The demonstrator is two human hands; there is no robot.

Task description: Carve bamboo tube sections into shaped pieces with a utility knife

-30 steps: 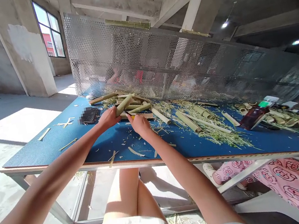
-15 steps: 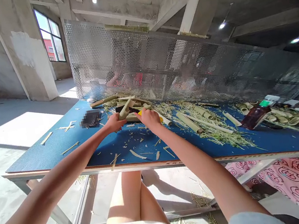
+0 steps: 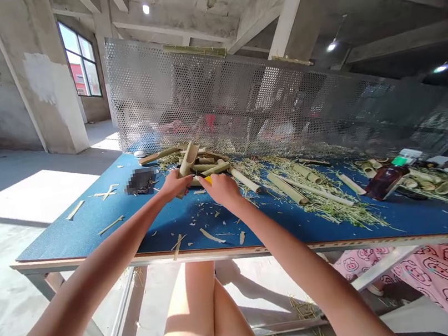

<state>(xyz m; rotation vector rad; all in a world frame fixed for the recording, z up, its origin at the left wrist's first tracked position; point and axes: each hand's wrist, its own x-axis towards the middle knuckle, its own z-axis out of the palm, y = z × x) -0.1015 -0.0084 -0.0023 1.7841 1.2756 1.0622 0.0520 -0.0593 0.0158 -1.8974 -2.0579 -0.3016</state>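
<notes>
Seen from the head camera, the left hand [image 3: 175, 184] is closed round a bamboo tube [image 3: 187, 160]. The tube now stands steeper than a moment ago, its cut end raised over the pile [image 3: 209, 168] near the desk's [image 3: 90, 227] far edge. The right hand [image 3: 221, 188] has drawn back from the pile, gripping a yellow-handled tool [image 3: 208, 180] by the tube's lower end. The one container, a dark bottle [image 3: 381, 182], lies toward the right end; I cannot tell what is in it.
</notes>
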